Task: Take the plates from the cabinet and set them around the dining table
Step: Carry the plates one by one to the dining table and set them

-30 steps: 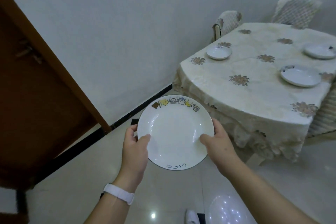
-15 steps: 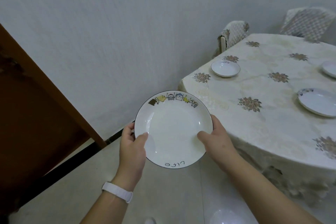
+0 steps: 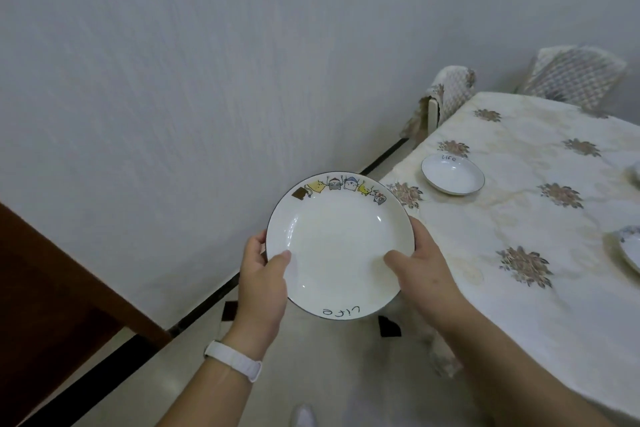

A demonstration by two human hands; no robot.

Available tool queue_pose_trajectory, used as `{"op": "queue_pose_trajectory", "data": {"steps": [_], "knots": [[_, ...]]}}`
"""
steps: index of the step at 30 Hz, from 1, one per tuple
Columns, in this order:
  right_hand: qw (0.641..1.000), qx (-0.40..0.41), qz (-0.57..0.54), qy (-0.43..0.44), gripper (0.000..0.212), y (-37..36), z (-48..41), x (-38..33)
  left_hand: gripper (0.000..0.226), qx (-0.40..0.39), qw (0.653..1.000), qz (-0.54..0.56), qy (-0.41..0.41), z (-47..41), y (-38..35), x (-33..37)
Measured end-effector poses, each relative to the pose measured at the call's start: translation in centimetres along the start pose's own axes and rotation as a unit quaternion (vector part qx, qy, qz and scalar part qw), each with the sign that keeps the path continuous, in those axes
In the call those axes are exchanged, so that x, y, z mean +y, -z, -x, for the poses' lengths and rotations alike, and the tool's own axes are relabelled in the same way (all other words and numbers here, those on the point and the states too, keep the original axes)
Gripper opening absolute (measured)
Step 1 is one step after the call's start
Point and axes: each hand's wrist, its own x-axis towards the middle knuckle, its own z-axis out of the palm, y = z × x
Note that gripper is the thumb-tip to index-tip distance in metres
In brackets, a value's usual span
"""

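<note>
Both hands hold one white plate level in the air in front of the person, above the pale floor and just short of the near corner of the table. The plate touches nothing but the hands. The left hand grips the left rim: its thumb lies flat on the upper face, pointing inward, while the other fingers curl round the edge and pass beneath, so the rim is clamped between thumb and fingers. The right hand grips the right rim in the same way, thumb laid on the upper face. One finger shows along the edge and the rest are hidden under the plate. The plate carries a thin dark rim line, a row of small cartoon figures along its far edge and a short handwritten word near its close edge, upside down to the camera. A white wristband sits on the left wrist. On the table, which is covered by a cream cloth with flower motifs, a small plate lies near the wall-side edge, and part of another dish shows at the right border. Two covered chairs stand at the table's far side. A brown wooden panel fills the lower left.
</note>
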Motion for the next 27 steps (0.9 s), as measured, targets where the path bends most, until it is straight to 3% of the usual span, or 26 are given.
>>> {"op": "queue_pose_trajectory", "data": {"steps": [12, 20, 27], "knots": [[0.995, 0.101, 0.020, 0.005, 0.055, -5.3, -13.2, -4.0, 0.038, -0.114, 0.993, -0.022, -0.017, -16.9, -2.6, 4.4], [0.994, 0.105, -0.008, -0.006, 0.053, -7.4, -22.7, -4.2, 0.042, -0.118, 0.992, -0.042, -0.012, -26.6, -5.6, 4.1], [0.995, 0.093, -0.043, -0.019, 0.064, -8.4, -35.0, -4.7, 0.038, -0.108, 0.991, -0.071, -0.025, -37.4, -10.3, 5.1]]}}
